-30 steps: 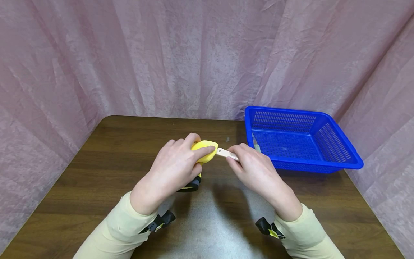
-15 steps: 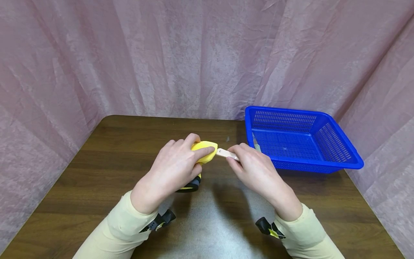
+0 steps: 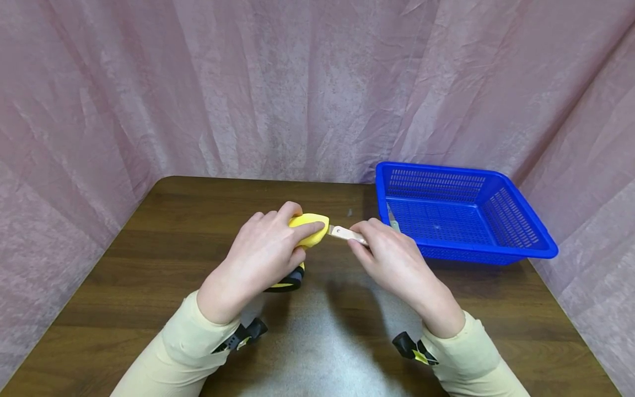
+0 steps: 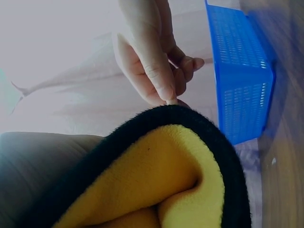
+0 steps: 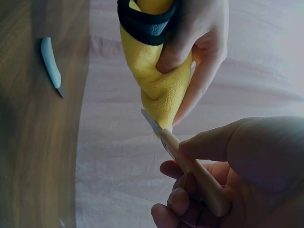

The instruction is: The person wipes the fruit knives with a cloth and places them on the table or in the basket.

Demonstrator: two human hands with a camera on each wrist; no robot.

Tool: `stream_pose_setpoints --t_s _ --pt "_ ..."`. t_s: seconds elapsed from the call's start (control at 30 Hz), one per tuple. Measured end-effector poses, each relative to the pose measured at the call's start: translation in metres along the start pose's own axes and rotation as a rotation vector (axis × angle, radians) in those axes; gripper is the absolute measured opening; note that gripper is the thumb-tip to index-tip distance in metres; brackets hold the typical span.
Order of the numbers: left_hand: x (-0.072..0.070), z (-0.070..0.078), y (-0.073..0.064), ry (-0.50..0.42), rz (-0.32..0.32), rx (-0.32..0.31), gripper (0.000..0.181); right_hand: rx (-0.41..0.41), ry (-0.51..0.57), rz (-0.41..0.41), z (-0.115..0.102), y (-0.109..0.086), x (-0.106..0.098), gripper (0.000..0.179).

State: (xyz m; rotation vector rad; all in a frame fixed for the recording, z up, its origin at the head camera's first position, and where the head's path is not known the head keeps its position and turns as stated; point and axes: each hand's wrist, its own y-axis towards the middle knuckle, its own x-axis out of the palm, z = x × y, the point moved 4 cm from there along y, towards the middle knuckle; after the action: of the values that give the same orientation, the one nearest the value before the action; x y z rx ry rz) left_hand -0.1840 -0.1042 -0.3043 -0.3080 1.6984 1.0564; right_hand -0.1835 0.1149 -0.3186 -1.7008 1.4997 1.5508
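Head view first: your left hand [image 3: 263,248] has the cloth [image 3: 310,218] gripped, and your right hand [image 3: 392,256] holds the knife [image 3: 349,234] by its pale handle. It's up over the table [image 3: 213,201], right between your hands, a sliver of blade showing where the cloth ends. Looks like you're mid-wipe! The basket [image 3: 476,252] sits off to your right, a green-handled knife [image 3: 394,225] by its left wall.

Over to the left wrist: the cloth's dark-trimmed fold fills the foreground and hides the blade; beyond it, your right hand, with the basket near.

And the right wrist: thumb on the handle, fingers curled beneath, steel against the cloth's tip, your left hand clutching the folds. A blue-handled knife [image 5: 51,66] lies on the table. Next, I'd say, draw the cloth along the blade, away from the handle, fingertips clear of the edge.
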Motion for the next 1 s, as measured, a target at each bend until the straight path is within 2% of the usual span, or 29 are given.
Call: stream_pose_setpoints --t_s 0.37,0.67,1.0 --pt "0.000 -0.006 0.000 0.005 0.003 -0.013 0.052 -0.007 0.000 0.013 0.000 -0.001 -0.003 0.012" --pt "0.000 -0.014 0.000 -0.005 -0.008 -0.054 0.051 -0.003 0.002 0.023 0.001 -0.001 -0.004 0.012" --pt "0.000 -0.021 -0.001 -0.027 -0.056 -0.108 0.041 -0.008 0.005 0.026 0.001 -0.001 -0.005 0.013"
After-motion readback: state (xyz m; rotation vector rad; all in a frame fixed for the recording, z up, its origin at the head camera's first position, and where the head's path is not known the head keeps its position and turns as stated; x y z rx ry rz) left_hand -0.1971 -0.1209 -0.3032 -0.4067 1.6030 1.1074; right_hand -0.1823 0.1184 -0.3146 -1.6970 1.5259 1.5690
